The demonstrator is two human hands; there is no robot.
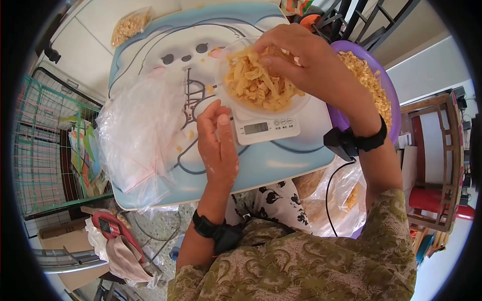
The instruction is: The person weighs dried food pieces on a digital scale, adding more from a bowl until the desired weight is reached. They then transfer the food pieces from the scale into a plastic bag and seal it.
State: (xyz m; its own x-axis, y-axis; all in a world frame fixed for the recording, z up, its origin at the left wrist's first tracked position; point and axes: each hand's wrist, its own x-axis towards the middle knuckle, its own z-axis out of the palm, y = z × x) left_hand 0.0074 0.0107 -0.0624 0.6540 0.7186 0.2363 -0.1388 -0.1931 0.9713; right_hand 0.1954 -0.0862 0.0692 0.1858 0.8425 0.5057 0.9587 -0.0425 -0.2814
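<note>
My right hand (296, 57) is over a clear plastic bowl (302, 106), its fingers and thumb closing on some dried yellow strips. More dried yellow strips (258, 85) fill the bowl, which sits on a white digital kitchen scale (268, 131). The figures on the scale's display are too blurred to read for sure. My left hand (218, 143) is just left of the scale, empty, with the thumb apart from slightly bent fingers. A pile of clear plastic bags (140, 130) lies to its left on the table.
The blue and white cartoon table (296, 158) carries a few crumbs. A purple basin (394, 95) of dried strips stands at right, and a filled bag (131, 27) lies at the far left corner. A green wire cage (50, 145) is at left. A black cable (329, 193) hangs from my right wrist.
</note>
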